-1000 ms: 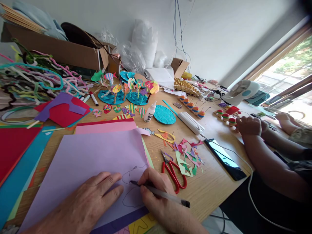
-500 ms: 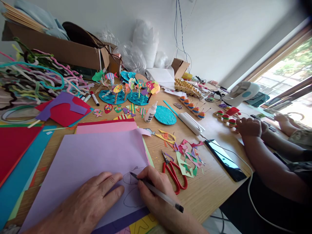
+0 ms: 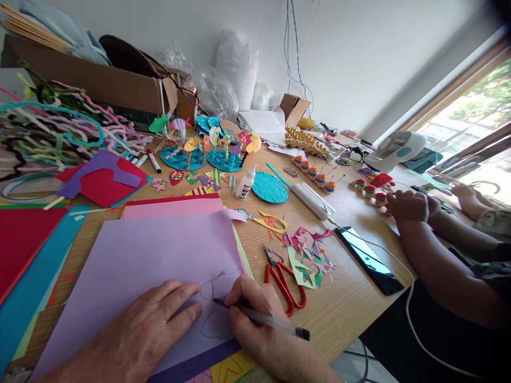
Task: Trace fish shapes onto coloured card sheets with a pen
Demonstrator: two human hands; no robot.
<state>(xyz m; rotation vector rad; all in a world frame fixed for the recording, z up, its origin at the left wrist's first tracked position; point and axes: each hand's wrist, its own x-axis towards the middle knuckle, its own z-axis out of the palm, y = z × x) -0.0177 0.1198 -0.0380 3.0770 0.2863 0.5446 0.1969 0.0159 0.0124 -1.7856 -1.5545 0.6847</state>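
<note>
My right hand (image 3: 259, 314) pinches a pen (image 3: 271, 318) with a clear barrel and black end. Its tip rests on a sheet of lilac paper (image 3: 151, 250), at the lower edge of a drawn fish outline (image 3: 206, 290). A second rounded outline (image 3: 213, 325) lies just below, partly covered by my right hand. Flat on the same sheet, to the left of the drawings, is my left hand (image 3: 155, 319), fingers stretched out and holding nothing. Red-handled scissors (image 3: 282, 279) lie on the table right of the paper.
Paper scraps (image 3: 309, 255), a glue bottle (image 3: 245, 183), a blue disc (image 3: 270, 187) and cut paper fish (image 3: 209, 182) lie beyond the sheet. Pipe cleaners (image 3: 59, 127) heap at the left. A phone (image 3: 369, 260) and another person's hands (image 3: 409, 206) are at the right.
The pen tip has moved down a little along the upper fish, and a curved line behind its head is now visible. My left hand stays in place.
</note>
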